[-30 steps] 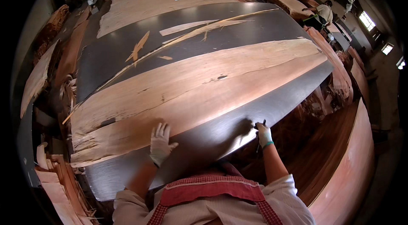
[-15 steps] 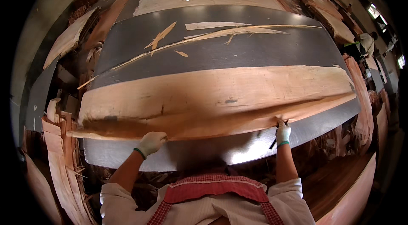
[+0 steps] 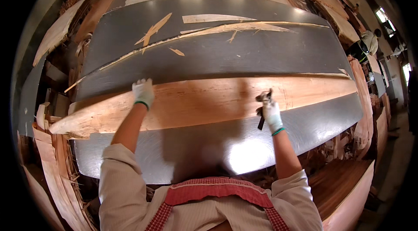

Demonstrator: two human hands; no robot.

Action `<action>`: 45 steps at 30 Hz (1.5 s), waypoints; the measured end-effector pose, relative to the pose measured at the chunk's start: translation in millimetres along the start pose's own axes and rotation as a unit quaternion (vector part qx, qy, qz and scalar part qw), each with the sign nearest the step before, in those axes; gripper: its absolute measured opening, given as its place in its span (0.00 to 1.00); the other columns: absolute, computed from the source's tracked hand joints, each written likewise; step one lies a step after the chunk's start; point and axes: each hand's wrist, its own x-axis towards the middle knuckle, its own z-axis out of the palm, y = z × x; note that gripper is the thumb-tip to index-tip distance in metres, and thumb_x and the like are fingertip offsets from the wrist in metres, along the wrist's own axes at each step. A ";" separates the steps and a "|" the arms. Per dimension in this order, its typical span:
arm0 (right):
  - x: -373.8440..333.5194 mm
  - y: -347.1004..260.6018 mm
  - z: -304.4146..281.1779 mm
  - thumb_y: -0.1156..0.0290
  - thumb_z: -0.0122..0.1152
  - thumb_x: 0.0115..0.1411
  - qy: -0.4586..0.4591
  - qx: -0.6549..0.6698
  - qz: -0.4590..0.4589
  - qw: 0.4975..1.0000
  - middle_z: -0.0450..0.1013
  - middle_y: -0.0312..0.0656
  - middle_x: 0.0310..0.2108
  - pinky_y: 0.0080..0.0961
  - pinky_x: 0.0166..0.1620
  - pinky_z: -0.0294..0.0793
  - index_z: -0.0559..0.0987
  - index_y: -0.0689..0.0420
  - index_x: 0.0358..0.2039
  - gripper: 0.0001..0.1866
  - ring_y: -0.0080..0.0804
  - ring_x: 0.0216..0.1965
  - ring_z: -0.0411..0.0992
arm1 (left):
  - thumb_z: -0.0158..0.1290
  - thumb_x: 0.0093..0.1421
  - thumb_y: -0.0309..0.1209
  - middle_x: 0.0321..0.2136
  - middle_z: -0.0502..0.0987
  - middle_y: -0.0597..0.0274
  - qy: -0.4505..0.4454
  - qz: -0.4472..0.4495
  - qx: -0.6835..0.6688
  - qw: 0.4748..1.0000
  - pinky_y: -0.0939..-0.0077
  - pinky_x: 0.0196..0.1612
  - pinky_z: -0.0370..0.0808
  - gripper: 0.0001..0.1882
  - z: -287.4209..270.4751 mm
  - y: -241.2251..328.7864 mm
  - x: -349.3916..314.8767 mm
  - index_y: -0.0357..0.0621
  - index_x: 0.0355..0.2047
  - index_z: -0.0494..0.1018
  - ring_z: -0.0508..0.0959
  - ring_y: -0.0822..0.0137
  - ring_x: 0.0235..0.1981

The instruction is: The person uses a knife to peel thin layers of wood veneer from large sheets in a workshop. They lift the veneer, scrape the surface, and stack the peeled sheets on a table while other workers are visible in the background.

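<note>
Gripping one black tool (image 3: pixel 261 123) in the right hand (image 3: pixel 271 114), over the near part of one wood sheet (image 3: pixel 200 102). Resting the left hand (image 3: pixel 143 92) at the far edge of that sheet; cannot tell whether pinching it. Leaving a strip of metal table (image 3: pixel 196 150) nearer than both grips, and a wider one beyond, up to one long stick (image 3: pixel 163 42). Jutting past the table's left edge, outward from the left grip, with one sheet end. Counting one small chip (image 3: pixel 176 51) short of the stick.
</note>
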 end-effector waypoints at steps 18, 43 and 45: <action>104.9 25.0 174.3 0.63 0.43 0.62 -0.073 -0.504 0.034 0.860 0.76 0.56 0.33 0.49 0.43 0.72 0.71 0.58 0.40 0.13 0.58 0.40 0.74 | 0.40 0.65 0.35 0.61 0.61 0.53 0.057 0.077 -0.195 0.976 0.60 0.68 0.50 0.23 50.3 231.7 5.7 0.37 0.59 0.61 0.58 0.57 0.64; 59.1 83.9 -86.9 0.59 0.46 0.62 0.038 -0.659 -0.078 0.747 0.75 0.48 0.38 0.48 0.36 0.74 0.72 0.50 0.37 0.11 0.50 0.37 0.75 | 0.48 0.58 0.28 0.47 0.74 0.55 0.015 0.029 -0.240 0.970 0.59 0.52 0.69 0.17 35.6 -61.9 -156.8 0.46 0.49 0.70 0.72 0.56 0.50; 59.5 66.3 -97.1 0.60 0.50 0.60 0.120 -0.642 -0.100 0.750 0.75 0.49 0.35 0.46 0.37 0.74 0.73 0.49 0.37 0.09 0.52 0.37 0.74 | 0.48 0.59 0.28 0.38 0.77 0.53 0.028 -0.031 -0.301 0.953 0.58 0.42 0.73 0.15 32.6 -71.6 -174.7 0.45 0.47 0.71 0.77 0.53 0.40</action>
